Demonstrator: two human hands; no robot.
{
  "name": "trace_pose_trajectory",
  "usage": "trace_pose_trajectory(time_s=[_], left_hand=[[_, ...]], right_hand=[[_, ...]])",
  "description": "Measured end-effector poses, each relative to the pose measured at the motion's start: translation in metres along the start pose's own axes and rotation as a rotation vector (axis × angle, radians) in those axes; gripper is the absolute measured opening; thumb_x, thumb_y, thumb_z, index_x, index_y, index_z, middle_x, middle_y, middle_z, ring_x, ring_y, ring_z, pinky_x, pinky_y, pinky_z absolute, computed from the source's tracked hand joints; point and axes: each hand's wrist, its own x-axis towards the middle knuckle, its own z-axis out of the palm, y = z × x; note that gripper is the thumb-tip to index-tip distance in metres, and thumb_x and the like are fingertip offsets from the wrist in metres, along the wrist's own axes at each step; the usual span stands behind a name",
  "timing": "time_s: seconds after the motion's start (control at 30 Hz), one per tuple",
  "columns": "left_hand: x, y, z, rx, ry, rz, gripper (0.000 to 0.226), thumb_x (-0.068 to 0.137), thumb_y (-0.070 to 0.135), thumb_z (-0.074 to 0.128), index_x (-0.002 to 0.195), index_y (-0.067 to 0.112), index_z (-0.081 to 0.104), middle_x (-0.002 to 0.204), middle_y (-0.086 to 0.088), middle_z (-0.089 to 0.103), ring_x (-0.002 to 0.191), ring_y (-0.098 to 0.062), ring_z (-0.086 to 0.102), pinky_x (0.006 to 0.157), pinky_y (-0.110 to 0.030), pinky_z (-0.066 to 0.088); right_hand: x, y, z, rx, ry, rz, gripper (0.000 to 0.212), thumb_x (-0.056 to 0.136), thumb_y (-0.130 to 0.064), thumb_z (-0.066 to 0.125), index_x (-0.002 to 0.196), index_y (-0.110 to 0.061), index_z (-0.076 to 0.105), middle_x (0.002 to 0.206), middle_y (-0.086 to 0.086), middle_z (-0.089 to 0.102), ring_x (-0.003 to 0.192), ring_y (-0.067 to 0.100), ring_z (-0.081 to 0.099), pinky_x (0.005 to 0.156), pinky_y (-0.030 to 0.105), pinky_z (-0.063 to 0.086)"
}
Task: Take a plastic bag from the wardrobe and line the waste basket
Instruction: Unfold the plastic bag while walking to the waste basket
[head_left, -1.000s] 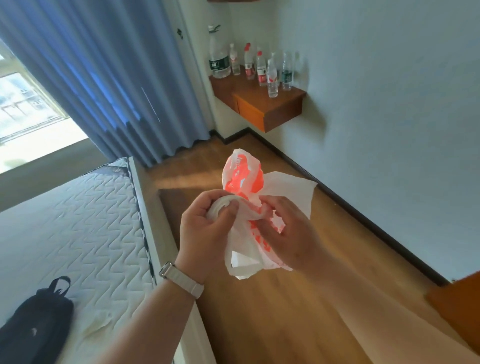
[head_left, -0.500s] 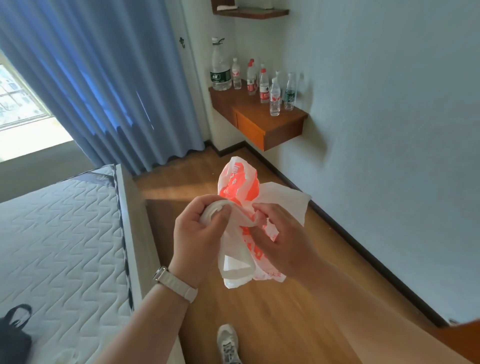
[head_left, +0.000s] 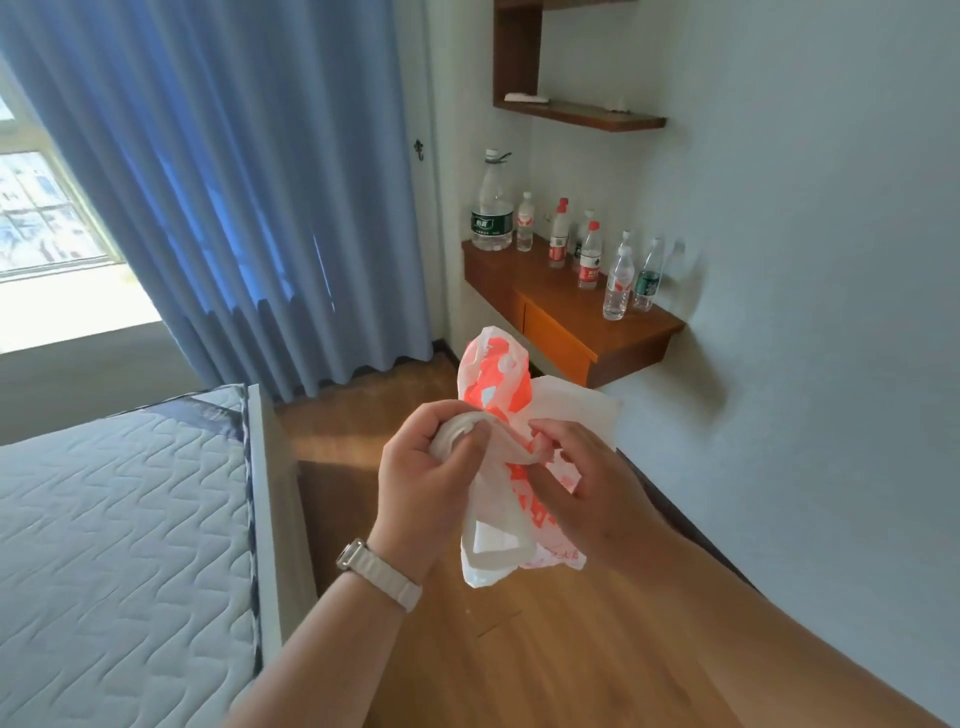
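Observation:
A crumpled white plastic bag (head_left: 496, 379) with orange-red print hangs in front of me, above the wooden floor. My left hand (head_left: 431, 467), with a watch on the wrist, is closed around a rolled white part of the bag at its left. My right hand (head_left: 582, 478) pinches the bag's white edge just beside it. The lower part of the bag dangles between both wrists. No waste basket and no wardrobe are in view.
A bare quilted mattress (head_left: 119, 519) on a bed frame fills the left. A wall-mounted wooden desk (head_left: 566, 306) with several water bottles stands ahead at the right wall, with a shelf (head_left: 582, 114) above. Blue curtains (head_left: 234, 182) cover the far side beside a window.
The view has tilted up and moved forward; the black backpack on the mattress and the shoe have left the view. Both hands keep the same hold on the bag.

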Motion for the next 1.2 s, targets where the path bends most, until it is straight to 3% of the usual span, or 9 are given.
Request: trace_pose_trajectory(time_s=[0.27, 0.37, 0.5, 0.63, 0.73, 0.93, 1.1, 1.2], left_hand=[[0.082, -0.034, -0.033, 0.087, 0.155, -0.003, 0.012, 0.088, 0.010, 0.066, 0.096, 0.018, 0.070, 0.086, 0.012, 0.067, 0.083, -0.006, 0.065, 0.066, -0.017, 0.055], [0.119, -0.050, -0.035, 0.147, 0.215, -0.013, 0.012, 0.088, 0.010, 0.068, 0.094, 0.020, 0.070, 0.085, 0.013, 0.068, 0.082, -0.006, 0.064, 0.066, -0.017, 0.055], [0.184, -0.072, -0.034, 0.190, 0.303, -0.010, 0.010, 0.080, 0.021, 0.069, 0.090, 0.022, 0.071, 0.085, 0.007, 0.071, 0.082, -0.015, 0.066, 0.072, -0.029, 0.057], [0.256, -0.084, -0.010, 0.242, 0.335, -0.042, 0.011, 0.086, 0.012, 0.069, 0.091, 0.022, 0.071, 0.087, 0.005, 0.070, 0.086, -0.018, 0.066, 0.074, -0.034, 0.057], [0.308, -0.090, 0.010, 0.280, 0.346, -0.042, 0.013, 0.087, 0.009, 0.068, 0.091, 0.020, 0.071, 0.087, 0.005, 0.070, 0.085, -0.015, 0.066, 0.072, -0.028, 0.056], [0.382, -0.109, 0.035, 0.273, 0.426, -0.044, 0.013, 0.086, 0.006, 0.068, 0.090, 0.018, 0.070, 0.082, 0.009, 0.069, 0.076, -0.002, 0.063, 0.066, -0.016, 0.051], [0.427, -0.127, 0.036, 0.266, 0.431, -0.055, 0.014, 0.085, 0.005, 0.068, 0.088, 0.018, 0.071, 0.079, 0.016, 0.069, 0.075, -0.001, 0.063, 0.064, -0.014, 0.051], [0.454, -0.140, 0.026, 0.261, 0.436, -0.059, 0.012, 0.085, 0.003, 0.067, 0.089, 0.014, 0.071, 0.078, 0.014, 0.068, 0.074, 0.000, 0.063, 0.064, -0.013, 0.050]], right_hand=[[0.108, -0.012, 0.052, 0.103, -0.141, -0.077, 0.041, 0.092, -0.059, 0.046, 0.129, -0.040, 0.045, 0.111, -0.037, 0.048, 0.104, -0.010, 0.051, 0.101, 0.028, 0.046], [0.156, -0.003, 0.071, 0.149, -0.196, -0.068, 0.045, 0.089, -0.065, 0.042, 0.128, -0.043, 0.043, 0.119, -0.030, 0.052, 0.107, -0.003, 0.054, 0.104, 0.034, 0.045], [0.231, 0.016, 0.089, 0.229, -0.255, -0.110, 0.046, 0.088, -0.066, 0.043, 0.129, -0.045, 0.043, 0.115, -0.037, 0.047, 0.103, -0.013, 0.049, 0.100, 0.023, 0.042], [0.311, 0.042, 0.086, 0.257, -0.288, -0.144, 0.041, 0.092, -0.059, 0.048, 0.130, -0.043, 0.044, 0.114, -0.037, 0.046, 0.100, -0.020, 0.046, 0.089, 0.010, 0.035], [0.365, 0.061, 0.075, 0.275, -0.319, -0.146, 0.038, 0.092, -0.057, 0.049, 0.128, -0.045, 0.043, 0.109, -0.040, 0.045, 0.100, -0.019, 0.047, 0.084, 0.005, 0.031], [0.450, 0.088, 0.071, 0.311, -0.329, -0.189, 0.048, 0.090, -0.062, 0.046, 0.132, -0.039, 0.045, 0.123, -0.028, 0.051, 0.108, -0.007, 0.052, 0.085, 0.003, 0.031], [0.499, 0.098, 0.087, 0.310, -0.331, -0.193, 0.049, 0.089, -0.063, 0.046, 0.131, -0.039, 0.045, 0.114, -0.035, 0.048, 0.109, -0.016, 0.046, 0.076, -0.002, 0.033], [0.527, 0.099, 0.105, 0.316, -0.342, -0.190, 0.050, 0.088, -0.063, 0.045, 0.131, -0.039, 0.045, 0.113, -0.036, 0.047, 0.109, -0.015, 0.047, 0.079, 0.000, 0.033]])
